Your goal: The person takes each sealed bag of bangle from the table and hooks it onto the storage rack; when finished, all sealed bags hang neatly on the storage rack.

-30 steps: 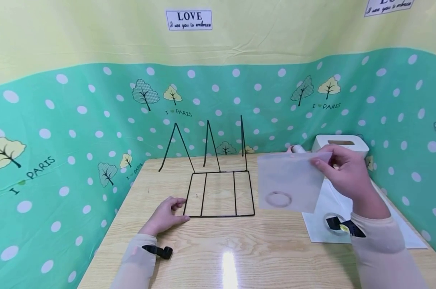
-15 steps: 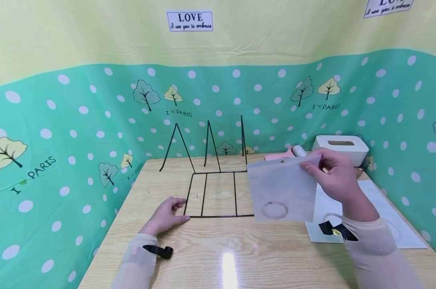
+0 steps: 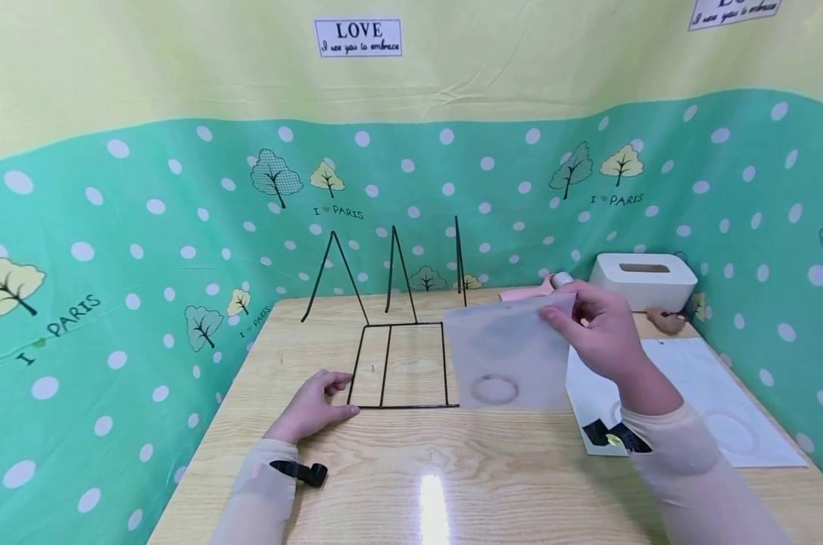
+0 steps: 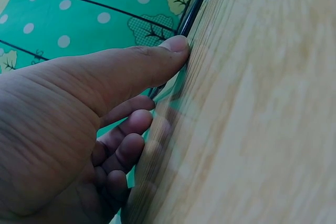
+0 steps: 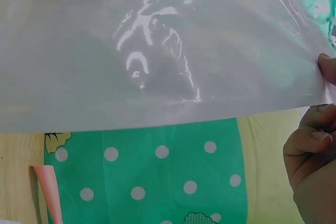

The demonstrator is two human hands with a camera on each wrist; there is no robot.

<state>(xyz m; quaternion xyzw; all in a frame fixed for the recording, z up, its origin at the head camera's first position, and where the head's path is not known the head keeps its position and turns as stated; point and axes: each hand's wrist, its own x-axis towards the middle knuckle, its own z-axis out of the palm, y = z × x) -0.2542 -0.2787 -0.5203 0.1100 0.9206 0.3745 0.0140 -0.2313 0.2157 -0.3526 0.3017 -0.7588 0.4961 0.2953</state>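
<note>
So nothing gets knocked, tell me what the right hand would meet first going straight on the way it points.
Likely the black wire rack, with the translucent pouch the right hand pinches leading; in the head view the pouch overlaps the rack's right side, but depth is unclear.

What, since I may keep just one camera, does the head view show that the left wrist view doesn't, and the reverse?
Only the head view: the right hand holding a translucent sheet by a corner, and a slotted white box.
Only the left wrist view: the thumbnail and lower fingers of the left hand.
Both: that hand gripping the black wire rack, the wooden table and the green dotted cloth.
</note>
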